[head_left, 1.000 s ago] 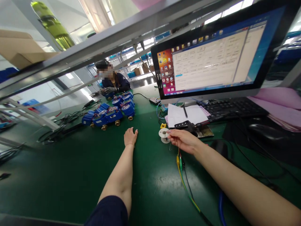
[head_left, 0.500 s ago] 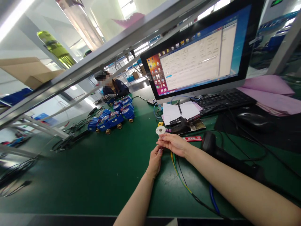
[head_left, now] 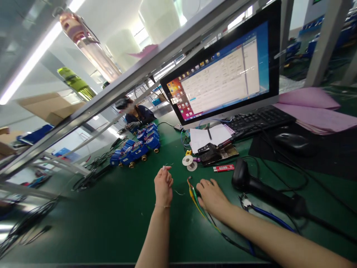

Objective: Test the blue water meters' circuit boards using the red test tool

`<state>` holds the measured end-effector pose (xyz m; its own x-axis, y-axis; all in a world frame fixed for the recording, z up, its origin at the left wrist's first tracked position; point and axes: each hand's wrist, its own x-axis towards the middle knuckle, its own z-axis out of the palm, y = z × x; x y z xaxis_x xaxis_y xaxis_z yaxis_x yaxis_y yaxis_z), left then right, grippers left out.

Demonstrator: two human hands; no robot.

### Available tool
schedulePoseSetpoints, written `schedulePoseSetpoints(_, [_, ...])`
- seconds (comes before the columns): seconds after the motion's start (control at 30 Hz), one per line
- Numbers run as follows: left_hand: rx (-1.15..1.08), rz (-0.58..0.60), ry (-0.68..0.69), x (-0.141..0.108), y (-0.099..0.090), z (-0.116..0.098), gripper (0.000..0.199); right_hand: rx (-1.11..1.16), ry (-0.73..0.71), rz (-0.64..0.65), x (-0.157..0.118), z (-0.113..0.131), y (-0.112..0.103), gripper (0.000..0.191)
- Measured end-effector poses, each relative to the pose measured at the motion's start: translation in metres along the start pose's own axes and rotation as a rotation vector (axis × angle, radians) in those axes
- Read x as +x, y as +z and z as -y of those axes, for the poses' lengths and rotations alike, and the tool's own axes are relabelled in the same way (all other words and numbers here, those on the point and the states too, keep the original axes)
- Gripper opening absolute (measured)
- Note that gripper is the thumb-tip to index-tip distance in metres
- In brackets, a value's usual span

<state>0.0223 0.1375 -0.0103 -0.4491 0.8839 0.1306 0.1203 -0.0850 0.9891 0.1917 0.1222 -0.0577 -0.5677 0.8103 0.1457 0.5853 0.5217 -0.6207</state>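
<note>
My left hand (head_left: 163, 188) is raised over the green bench, its fingers closed in a pinch. A thin wire (head_left: 169, 164) sticks out past the fingertips. My right hand (head_left: 214, 199) lies low over the bench with curved fingers apart, its thumb beside the test leads (head_left: 194, 195) with green, yellow and black strands. Whether the thumb touches the black strand is hard to see. Between the hands, a loose bit of thin wire (head_left: 179, 193) lies on the bench. A white spool of wire (head_left: 189, 162) stands just beyond my hands.
Blue-handled cutters (head_left: 247, 202) and a black barcode scanner (head_left: 264, 190) lie right of my hand. A red-and-white packet (head_left: 224, 168), keyboard (head_left: 258, 119) and monitor (head_left: 220, 74) are behind. Several blue valve units (head_left: 138, 150) stand at left; a person (head_left: 139, 113) sits beyond.
My hands have come apart: the left moved left with the thin wire, the right drew back beside the test leads. The spool and cutters now show more fully; the view has shifted.
</note>
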Motion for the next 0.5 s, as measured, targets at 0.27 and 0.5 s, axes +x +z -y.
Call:
schedulePoseSetpoints(0.27, [0.603,0.054,0.115,0.019,0.014,-0.019,0.023,-0.250,-0.277,0.155,-0.014,-0.007,0.011,0.047])
schedulePoseSetpoints(0.5, [1.044,0.121,0.236,0.044,0.019,-0.017,0.018,-0.346,-0.125,0.037,-0.009,-0.029,0.011,0.038])
